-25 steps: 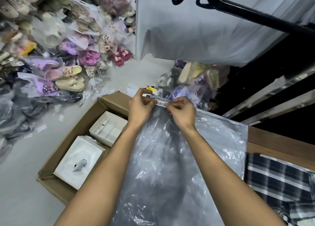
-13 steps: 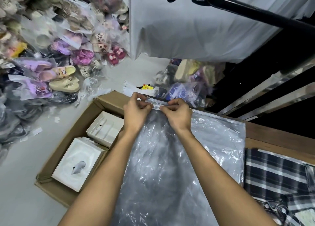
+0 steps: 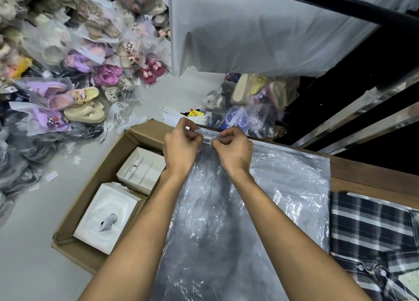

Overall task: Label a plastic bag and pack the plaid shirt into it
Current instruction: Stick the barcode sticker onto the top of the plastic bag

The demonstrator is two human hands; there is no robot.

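At the far edge of one clear plastic bag (image 3: 260,198), left hand (image 3: 181,147) and right hand (image 3: 233,152) pinch one barcode label (image 3: 209,139); one plaid shirt (image 3: 374,239) lies beside it, two white boxes (image 3: 106,216) in a carton (image 3: 68,212).

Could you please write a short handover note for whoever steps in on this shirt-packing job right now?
Left hand and right hand: both pinch the barcode label at the far edge of the clear plastic bag.
Bag: lies flat on the wooden table, looks empty.
Plaid shirt: on the table to the right of the bag, not packed.
Done: label is at the bag's edge; whether it is fully stuck down I cannot tell.
Left: press the label flat, open the bag, slide the shirt in.
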